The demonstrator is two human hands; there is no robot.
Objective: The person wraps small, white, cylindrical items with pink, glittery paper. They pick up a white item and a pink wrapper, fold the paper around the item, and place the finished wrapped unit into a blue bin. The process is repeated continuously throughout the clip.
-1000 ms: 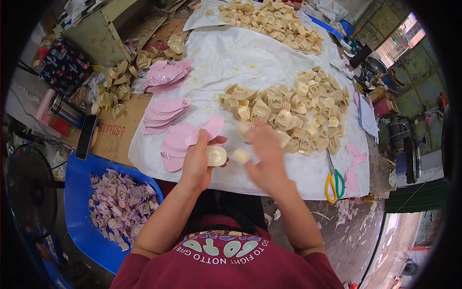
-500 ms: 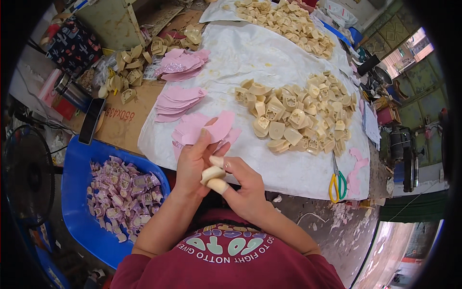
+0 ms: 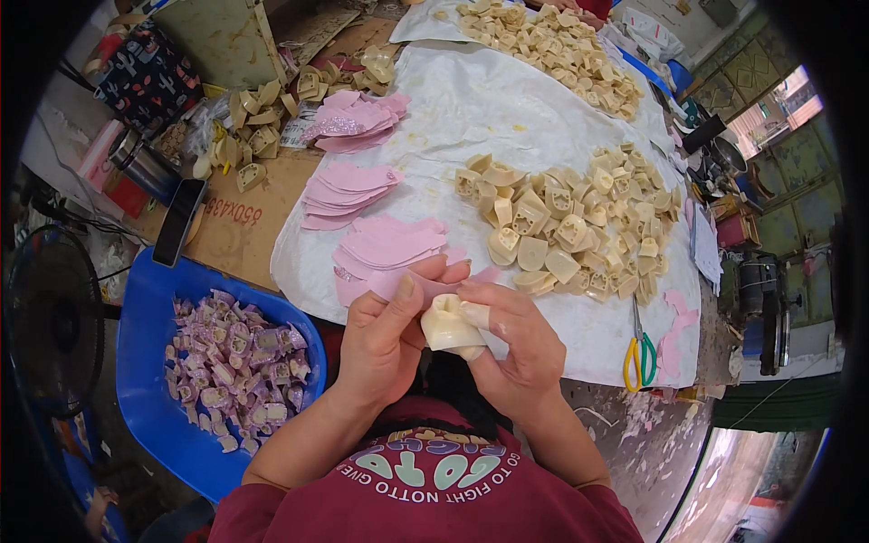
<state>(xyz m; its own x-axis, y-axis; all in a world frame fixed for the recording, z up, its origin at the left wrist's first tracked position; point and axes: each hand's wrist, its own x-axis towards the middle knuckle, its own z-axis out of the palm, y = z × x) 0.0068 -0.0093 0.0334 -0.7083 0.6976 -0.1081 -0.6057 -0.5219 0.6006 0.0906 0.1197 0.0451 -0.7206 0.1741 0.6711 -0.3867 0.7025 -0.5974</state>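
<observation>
Lower centre of frame: both hands together. Right hand (image 3: 520, 344) pinches a cream heel-shaped plastic block (image 3: 448, 326), thumb and forefinger capped in pale finger covers. Left hand (image 3: 385, 335) grips a pink strip (image 3: 434, 290) between thumb and fingers, its fingertips beside the block's upper left edge.

Changed within the last second: right hand, blurred and apart from the left at first, has come in to take the block, which the left was holding then. Half a second ago the block showed edge-on; now turned, a hollow in its top visible. The strip has swung down from above the left fingers to the block's far side. Whether it touches is hidden. Reading: block and strip are being lined up, block steadied by the right, strip managed by the left.

Around them: layered pink pieces (image 3: 391, 240) just above the left hand on the white cloth (image 3: 444, 145); heap of loose cream blocks (image 3: 570, 217) right of centre; blue tub (image 3: 131, 380) of pinkish-purple covered pieces (image 3: 235, 362), lower left; yellow-and-green-handled scissors (image 3: 641, 353), right.
</observation>
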